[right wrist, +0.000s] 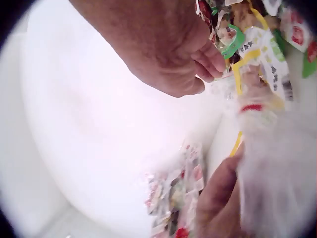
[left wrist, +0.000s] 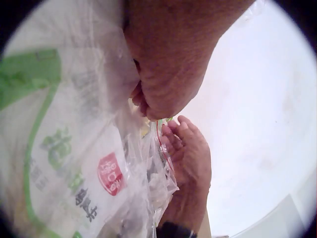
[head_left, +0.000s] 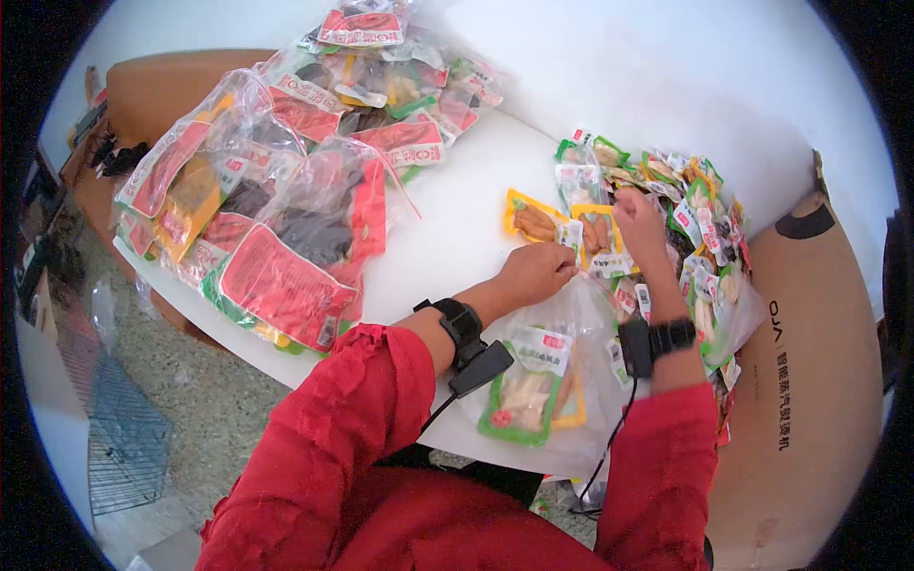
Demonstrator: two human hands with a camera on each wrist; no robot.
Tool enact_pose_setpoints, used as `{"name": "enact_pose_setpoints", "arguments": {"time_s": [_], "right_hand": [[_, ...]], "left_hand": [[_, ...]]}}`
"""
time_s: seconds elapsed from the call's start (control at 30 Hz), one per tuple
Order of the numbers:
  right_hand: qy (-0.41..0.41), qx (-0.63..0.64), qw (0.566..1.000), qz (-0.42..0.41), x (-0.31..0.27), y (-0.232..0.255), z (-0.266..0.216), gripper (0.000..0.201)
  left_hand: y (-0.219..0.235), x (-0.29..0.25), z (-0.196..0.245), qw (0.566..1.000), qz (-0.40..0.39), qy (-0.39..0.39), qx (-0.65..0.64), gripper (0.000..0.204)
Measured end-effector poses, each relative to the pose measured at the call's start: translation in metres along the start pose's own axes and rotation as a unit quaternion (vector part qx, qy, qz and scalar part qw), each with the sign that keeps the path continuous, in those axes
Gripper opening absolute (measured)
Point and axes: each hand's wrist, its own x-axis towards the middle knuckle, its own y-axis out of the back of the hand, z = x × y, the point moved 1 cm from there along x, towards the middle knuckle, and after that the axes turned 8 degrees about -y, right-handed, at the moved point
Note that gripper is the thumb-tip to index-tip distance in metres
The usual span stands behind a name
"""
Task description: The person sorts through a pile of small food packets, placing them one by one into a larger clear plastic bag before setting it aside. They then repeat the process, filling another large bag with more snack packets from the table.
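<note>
A clear zip bag (head_left: pixel 595 328) with a red line along its mouth lies at the table's front edge. Inside it are a green-edged food packet (head_left: pixel 524 388) and a yellow-edged one (head_left: pixel 571 395), partly hidden behind it. My left hand (head_left: pixel 535 276) pinches the bag near its mouth. Close by, my right hand (head_left: pixel 636 224) hovers at the edge of the packet pile, fingers loosely bent; in the right wrist view, that hand (right wrist: pixel 171 52) shows a gap between thumb and fingers. Beside the hands lie two yellow packets, one on the left (head_left: pixel 533 221) and one in the middle (head_left: pixel 597 236).
Filled clear bags (head_left: pixel 286 295) with red labels are heaped on the table's left and back. A pile of loose small packets (head_left: pixel 700 214) covers the right side. A cardboard box (head_left: pixel 809 352) stands at the right edge; a wire rack (head_left: pixel 129 447) is on the floor.
</note>
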Motion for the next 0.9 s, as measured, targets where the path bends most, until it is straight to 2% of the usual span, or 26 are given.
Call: {"name": "enact_pose_setpoints", "arguments": {"time_s": [0.03, 0.1, 0.13, 0.17, 0.2, 0.23, 0.3, 0.33, 0.4, 0.43, 0.5, 0.53, 0.6, 0.63, 0.7, 0.73, 0.8, 0.9], "right_hand": [[0.003, -0.001, 1.0, 0.0, 0.015, -0.008, 0.006, 0.025], [0.014, -0.203, 0.979, 0.018, 0.038, -0.024, 0.019, 0.028], [0.018, -0.203, 0.979, 0.017, 0.045, -0.036, 0.029, 0.028], [0.023, -0.176, 0.983, 0.055, 0.051, -0.048, 0.038, 0.028], [0.027, -0.147, 0.984, 0.092, 0.054, -0.052, 0.031, 0.028], [0.03, -0.146, 0.984, 0.092, 0.059, -0.052, 0.025, 0.028], [-0.11, -0.273, 0.954, -0.065, 0.066, -0.053, 0.022, 0.028], [-0.111, -0.273, 0.953, -0.068, 0.069, -0.052, 0.025, 0.028], [-0.078, -0.166, 0.983, -0.03, 0.084, -0.042, 0.03, 0.025], [-0.077, -0.168, 0.982, -0.031, 0.094, -0.036, 0.036, 0.025], [-0.061, 0.048, 0.995, 0.062, 0.106, -0.016, 0.037, 0.018], [-0.062, 0.046, 0.995, 0.063, 0.104, -0.009, 0.034, 0.018], [-0.13, 0.271, 0.95, 0.08, 0.102, 0.009, 0.023, 0.016], [-0.13, 0.269, 0.951, 0.082, 0.1, 0.016, 0.014, 0.016], [-0.116, 0.478, 0.863, 0.118, 0.096, 0.028, -0.007, 0.015], [-0.116, 0.478, 0.863, 0.12, 0.095, 0.035, -0.016, 0.015], [-0.104, 0.531, 0.832, 0.122, 0.095, 0.049, -0.034, 0.017], [-0.074, 0.548, 0.823, 0.133, 0.093, 0.059, -0.059, 0.02]], "left_hand": [[0.001, 0.0, 0.0, 1.0, -0.004, 0.001, 0.001, 0.019], [0.001, -0.001, 0.0, 1.0, 0.007, -0.004, 0.001, 0.019], [0.0, -0.001, 0.0, 1.0, 0.015, -0.009, 0.0, 0.019], [-0.001, -0.002, -0.001, 1.0, 0.019, -0.008, 0.001, 0.019], [-0.001, -0.002, 0.0, 1.0, 0.016, -0.007, -0.001, 0.019], [-0.001, -0.001, 0.0, 1.0, 0.013, -0.006, -0.003, 0.019], [0.0, 0.0, 0.0, 1.0, 0.007, 0.001, 0.004, 0.019], [0.0, 0.0, 0.001, 1.0, 0.0, 0.006, 0.009, 0.02], [0.0, -0.001, 0.001, 1.0, 0.006, -0.001, 0.009, 0.02], [0.0, -0.001, 0.002, 1.0, 0.014, -0.01, 0.01, 0.02], [-0.001, 0.0, 0.001, 1.0, 0.006, -0.004, 0.009, 0.02], [-0.001, 0.001, 0.001, 1.0, -0.005, 0.002, 0.01, 0.02], [-0.001, 0.0, 0.001, 1.0, 0.001, -0.002, 0.006, 0.02], [0.0, 0.0, 0.002, 1.0, 0.008, -0.004, 0.003, 0.019], [0.002, 0.0, 0.002, 1.0, 0.003, -0.005, 0.007, 0.019], [0.002, 0.0, 0.002, 1.0, -0.002, -0.006, 0.012, 0.019], [0.001, -0.001, 0.001, 1.0, 0.005, -0.009, 0.007, 0.018], [0.0, -0.001, 0.0, 1.0, 0.007, -0.013, 0.003, 0.018]]}}
